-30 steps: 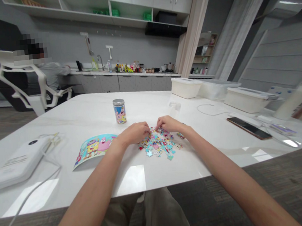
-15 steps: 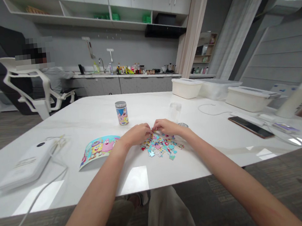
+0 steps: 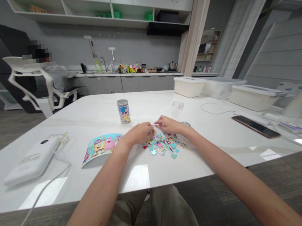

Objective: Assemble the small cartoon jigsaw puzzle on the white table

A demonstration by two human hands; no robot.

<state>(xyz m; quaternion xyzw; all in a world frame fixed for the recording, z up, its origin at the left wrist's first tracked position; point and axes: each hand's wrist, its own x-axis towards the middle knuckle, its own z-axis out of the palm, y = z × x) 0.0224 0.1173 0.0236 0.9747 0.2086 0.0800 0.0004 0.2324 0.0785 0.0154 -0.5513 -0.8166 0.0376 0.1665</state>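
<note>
In the head view, 1 heap of puzzle pieces [image 3: 161,146] lies on the white table [image 3: 94,115], right of the lidded jar [image 3: 124,113] and nearer the person. The left hand [image 3: 141,132] and right hand [image 3: 170,124] are at the heap's far edge, the left closer to the jar. The fingers of both are bent; whether either grips a piece, I cannot tell. The picture sheet [image 3: 102,146] lies left of the jar and nearer. Little looks done: the visible pieces seem loose, with 0 joined sections discernible.

White table [image 3: 97,113], puzzle pieces [image 3: 162,146], picture sheet [image 3: 100,147], canister [image 3: 124,112]
</note>
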